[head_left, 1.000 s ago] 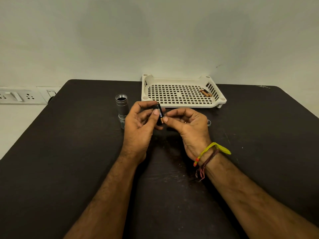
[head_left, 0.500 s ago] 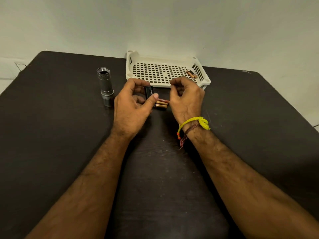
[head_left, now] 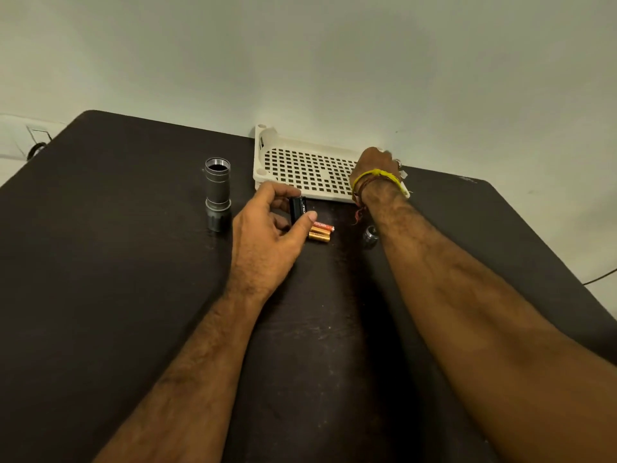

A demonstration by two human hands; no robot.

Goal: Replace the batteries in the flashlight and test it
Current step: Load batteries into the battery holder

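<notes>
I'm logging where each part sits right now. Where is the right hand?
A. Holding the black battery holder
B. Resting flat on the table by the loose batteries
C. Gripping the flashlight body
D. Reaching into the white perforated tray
D: the right hand is over the far right end of the white perforated tray, while the left hand holds the black battery holder.
</notes>
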